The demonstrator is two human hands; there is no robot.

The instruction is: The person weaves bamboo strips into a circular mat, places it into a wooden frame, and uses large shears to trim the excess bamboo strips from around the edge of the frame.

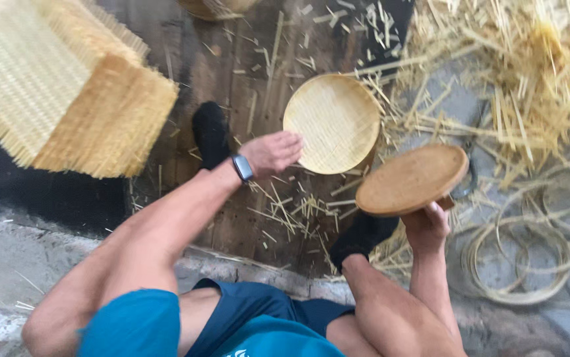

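Head view looks down on a seated person's arms and legs over a dark board floor [232,73] strewn with straw bits. Right hand [426,227], at centre right of the frame, grips a round brown disc [412,178] from beneath, fingers closed around something under it; the disc sits tilted just above the hand, its flat face up. What exactly the fingers clasp under the disc is hidden. Right forearm rises straight from the lower edge of the frame to the hand.

Left hand [271,152], at centre, is empty, fingers loosely curled and held together, palm down. It hovers just left of a round woven tray [332,122] that lies flat on the floor at upper centre; whether the fingertips touch its rim cannot be told. Left arm stretches diagonally from lower left, with a dark watch [242,168] on the wrist.

Tray and disc nearly meet in the frame, the disc lower right of the tray. Woven mats [60,92] fill the upper left. Loose straw [510,86] piles at upper right, and thin hoops [529,251] lie at lower right. Black-socked feet [210,132] rest on the boards.
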